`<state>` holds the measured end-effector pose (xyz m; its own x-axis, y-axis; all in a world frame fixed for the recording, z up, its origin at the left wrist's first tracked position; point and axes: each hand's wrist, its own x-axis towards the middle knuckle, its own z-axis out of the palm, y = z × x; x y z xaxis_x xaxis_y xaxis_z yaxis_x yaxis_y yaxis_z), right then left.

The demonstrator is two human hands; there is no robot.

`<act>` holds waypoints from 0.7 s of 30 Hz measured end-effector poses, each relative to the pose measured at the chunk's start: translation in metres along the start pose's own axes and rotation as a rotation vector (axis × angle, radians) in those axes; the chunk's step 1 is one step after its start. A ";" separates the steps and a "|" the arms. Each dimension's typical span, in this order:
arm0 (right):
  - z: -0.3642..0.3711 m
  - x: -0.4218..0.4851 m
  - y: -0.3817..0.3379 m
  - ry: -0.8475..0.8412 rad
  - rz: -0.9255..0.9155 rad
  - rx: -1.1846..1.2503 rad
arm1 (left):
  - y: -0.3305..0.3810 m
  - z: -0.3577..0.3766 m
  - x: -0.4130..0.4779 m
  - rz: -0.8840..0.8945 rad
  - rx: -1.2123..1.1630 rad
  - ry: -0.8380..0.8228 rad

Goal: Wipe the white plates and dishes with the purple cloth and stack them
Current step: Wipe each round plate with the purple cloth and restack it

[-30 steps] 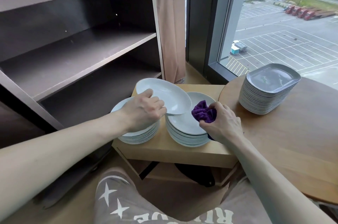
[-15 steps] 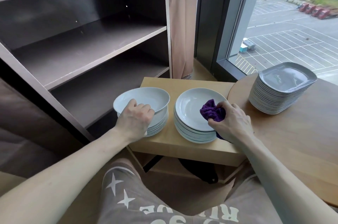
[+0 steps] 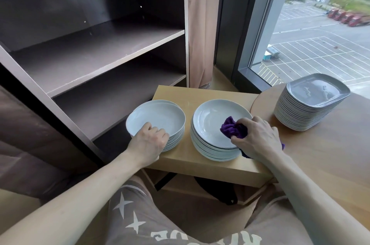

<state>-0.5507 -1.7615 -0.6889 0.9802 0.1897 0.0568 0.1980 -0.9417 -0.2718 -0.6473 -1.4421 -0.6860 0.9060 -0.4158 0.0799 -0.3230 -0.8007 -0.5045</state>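
Observation:
Two stacks of round white plates stand side by side on a small wooden table (image 3: 200, 92). My left hand (image 3: 149, 142) grips the near rim of the top plate on the left stack (image 3: 158, 118), which lies flat on the pile. My right hand (image 3: 258, 138) holds the bunched purple cloth (image 3: 232, 129) against the near right rim of the right stack's top plate (image 3: 212, 122). Part of the cloth hangs out below my palm.
A tall stack of grey-white squarish dishes (image 3: 312, 102) stands on the round wooden table (image 3: 330, 154) at the right, by the window. A dark shelf unit (image 3: 96, 52) with bare shelves rises at the left behind the plates. My knees are under the small table.
My left hand carried the tilted white plate leftward and lowered it flat onto the left stack. My right hand kept the cloth at the right stack's rim.

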 end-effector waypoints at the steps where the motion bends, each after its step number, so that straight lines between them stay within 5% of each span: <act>1: 0.000 0.001 0.000 -0.003 -0.010 -0.036 | 0.001 0.001 0.000 -0.008 -0.008 -0.010; 17: -0.007 0.028 -0.019 -0.280 -0.223 -0.211 | 0.015 0.013 0.048 -0.383 -0.858 -0.411; 21: -0.006 0.032 -0.021 -0.337 -0.272 -0.171 | 0.020 0.007 0.076 -0.331 -0.833 -0.517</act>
<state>-0.5239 -1.7373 -0.6754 0.8445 0.4888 -0.2190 0.4722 -0.8724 -0.1265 -0.5833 -1.4862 -0.6961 0.9273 -0.0423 -0.3719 0.0547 -0.9676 0.2465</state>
